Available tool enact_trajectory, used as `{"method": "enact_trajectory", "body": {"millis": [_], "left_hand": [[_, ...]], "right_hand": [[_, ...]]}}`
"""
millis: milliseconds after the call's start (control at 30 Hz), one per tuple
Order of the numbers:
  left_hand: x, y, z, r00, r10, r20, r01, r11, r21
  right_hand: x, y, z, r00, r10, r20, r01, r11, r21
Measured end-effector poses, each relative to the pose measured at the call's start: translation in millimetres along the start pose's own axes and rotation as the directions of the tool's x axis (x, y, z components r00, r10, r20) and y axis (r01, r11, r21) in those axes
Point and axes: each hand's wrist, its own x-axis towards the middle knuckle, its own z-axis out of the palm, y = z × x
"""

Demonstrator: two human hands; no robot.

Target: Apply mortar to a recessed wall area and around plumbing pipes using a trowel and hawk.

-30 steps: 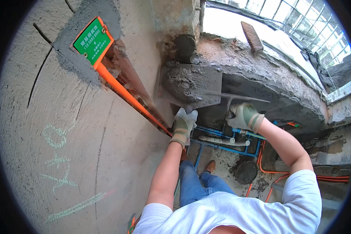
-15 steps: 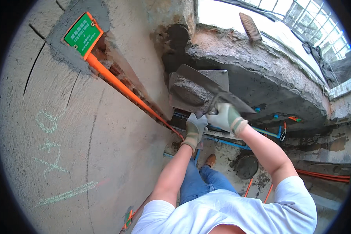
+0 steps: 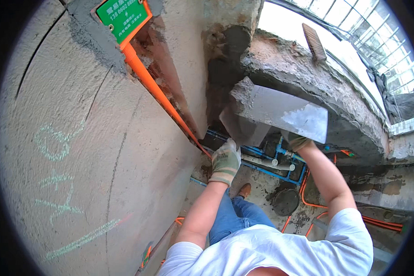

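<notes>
My right hand (image 3: 298, 141), in a pale work glove, is mostly tucked beneath a flat plastering trowel (image 3: 290, 108). The smooth blade is turned up, with a lump of grey mortar (image 3: 243, 95) at its left end. To the left, my gloved left hand (image 3: 227, 162) is closed at the lower edge of a mortar board (image 3: 246, 131); its grip is hidden. The board is tilted, and the trowel overlaps its upper part. Both tools are in front of the dark, freshly plastered corner (image 3: 225, 60), below a rough ledge.
A brush (image 3: 313, 42) lies on the ledge (image 3: 280, 53). An orange conduit (image 3: 156, 94) runs down the left wall from a green box cover (image 3: 122, 16). Blue pipes (image 3: 271, 171), a round drain cover (image 3: 285, 202) and orange conduits (image 3: 382, 224) are low down around my legs.
The trowel has lifted off the board and turned, its flat face now up with mortar at one end. The board has tilted, and the view has shifted slightly.
</notes>
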Motion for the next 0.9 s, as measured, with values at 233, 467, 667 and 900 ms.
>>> {"method": "enact_trajectory", "body": {"millis": [233,467,667,900], "left_hand": [[49.1,-33.4,28.1,0.838,-0.337,0.428,0.523,0.717,-0.46],[100.9,-51.7,24.0,0.779,-0.358,0.515,0.613,0.61,-0.503],[114.6,-46.6,18.7,0.795,-0.308,0.522,0.594,0.571,-0.567],[116.0,-53.6,33.8,0.775,-0.318,0.546,0.629,0.478,-0.613]], "right_hand": [[59.1,-87.8,36.4,0.951,0.211,0.224,-0.307,0.682,0.664],[179.8,-51.6,33.8,0.78,-0.019,0.625,-0.536,0.494,0.684],[202.4,-25.9,-15.9,0.744,-0.011,0.668,-0.623,0.35,0.7],[170.2,-59.5,-21.2,0.9,0.177,0.399,-0.334,0.868,0.368]]}}
